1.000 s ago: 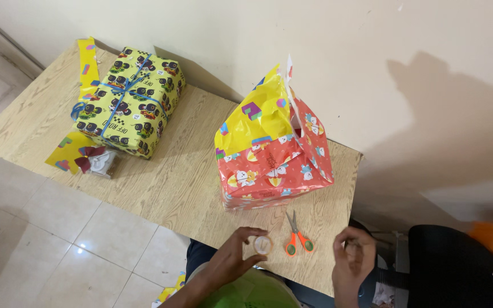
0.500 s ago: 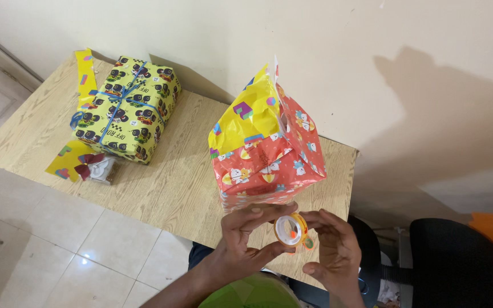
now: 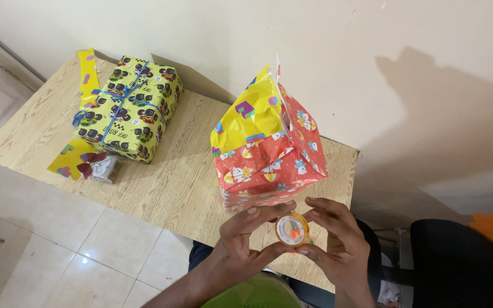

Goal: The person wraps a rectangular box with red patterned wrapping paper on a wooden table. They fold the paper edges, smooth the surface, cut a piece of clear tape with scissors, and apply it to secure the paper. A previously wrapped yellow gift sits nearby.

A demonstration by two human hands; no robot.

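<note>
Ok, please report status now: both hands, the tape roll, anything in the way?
Left hand and right hand both grip tape roll. Roll raised before red-and-yellow wrapped box. Nothing between them.

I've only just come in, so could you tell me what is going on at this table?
A person holds a roll of clear tape up between the left hand and right hand, just in front of a half-wrapped red and yellow box with its paper open on top. A finished yellow parcel tied with blue ribbon sits further along the wooden table.
</note>
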